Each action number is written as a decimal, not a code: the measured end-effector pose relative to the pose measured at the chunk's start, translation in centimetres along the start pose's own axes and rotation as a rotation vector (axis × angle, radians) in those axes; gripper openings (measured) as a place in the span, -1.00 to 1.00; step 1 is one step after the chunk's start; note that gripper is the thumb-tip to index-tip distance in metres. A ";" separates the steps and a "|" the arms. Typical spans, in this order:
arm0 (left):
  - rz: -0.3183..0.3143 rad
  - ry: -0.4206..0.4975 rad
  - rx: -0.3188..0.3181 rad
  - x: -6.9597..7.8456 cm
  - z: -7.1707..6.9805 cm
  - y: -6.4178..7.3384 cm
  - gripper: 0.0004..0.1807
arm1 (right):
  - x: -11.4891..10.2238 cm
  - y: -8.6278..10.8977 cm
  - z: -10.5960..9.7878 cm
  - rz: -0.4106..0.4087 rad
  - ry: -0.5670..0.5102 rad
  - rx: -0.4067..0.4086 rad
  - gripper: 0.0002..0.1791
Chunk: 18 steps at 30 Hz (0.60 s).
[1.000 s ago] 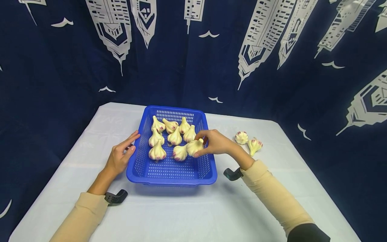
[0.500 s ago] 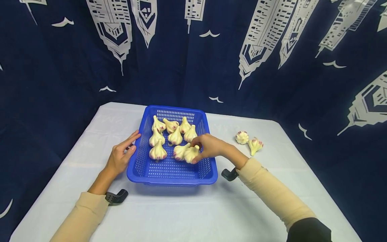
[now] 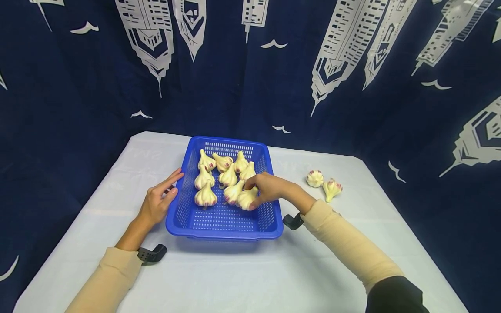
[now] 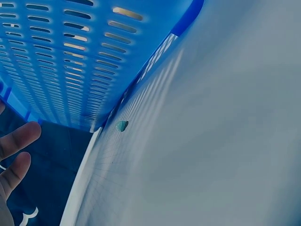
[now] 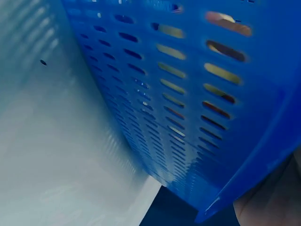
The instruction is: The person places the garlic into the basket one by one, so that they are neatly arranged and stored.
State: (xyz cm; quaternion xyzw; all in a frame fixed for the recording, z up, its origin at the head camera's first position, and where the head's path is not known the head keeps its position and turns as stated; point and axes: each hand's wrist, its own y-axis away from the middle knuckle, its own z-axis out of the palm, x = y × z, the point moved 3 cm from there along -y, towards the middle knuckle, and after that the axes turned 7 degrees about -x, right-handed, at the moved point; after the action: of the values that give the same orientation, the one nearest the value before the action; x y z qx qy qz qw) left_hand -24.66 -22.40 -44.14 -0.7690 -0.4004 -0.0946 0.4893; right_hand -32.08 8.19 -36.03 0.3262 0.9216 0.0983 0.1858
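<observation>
In the head view a blue plastic basket (image 3: pixel 223 235) holds several garlic bulbs (image 3: pixel 205 195) with purple-tinged bases. Reaching over the basket's right rim, my right hand (image 3: pixel 270 189) grips one garlic bulb (image 3: pixel 246 199) low inside, close against a neighbouring bulb (image 3: pixel 233 191). My left hand (image 3: pixel 156 202) rests its extended fingers at the basket's left rim. The left wrist view has two fingertips (image 4: pixel 21 141) beside the perforated basket wall (image 4: pixel 56 61). In the right wrist view the basket's side (image 5: pixel 155 103) blocks most of the right hand, and pale bulbs show through the slots.
Two more garlic bulbs, one with its base up (image 3: pixel 315 178) and one lying on its side (image 3: pixel 332 189), are on the white tablecloth (image 3: pixel 235 278) right of the basket. A dark blue curtain (image 3: pixel 219 95) with white building prints hangs behind the table.
My right hand has moved left and down into the basket with the gripped bulb, which now sits lower and tilted beside its neighbour. The left hand stays at the rim.
</observation>
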 end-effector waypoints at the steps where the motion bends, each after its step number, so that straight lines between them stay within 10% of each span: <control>1: -0.001 0.000 0.001 0.0 0.0 0.0 -0.53 | 0.0 -0.1 0.0 0.002 0.003 -0.002 -0.43; 18: -0.007 0.002 -0.004 0.1 -0.2 0.0 -0.53 | -0.2 -1.7 -0.1 0.088 0.045 -0.074 -0.51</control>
State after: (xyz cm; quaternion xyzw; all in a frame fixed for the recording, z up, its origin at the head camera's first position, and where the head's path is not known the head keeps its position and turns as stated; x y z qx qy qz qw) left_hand -24.51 -22.52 -43.97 -0.7683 -0.4024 -0.0980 0.4880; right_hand -32.94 6.75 -36.34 0.3568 0.9062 0.1475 0.1726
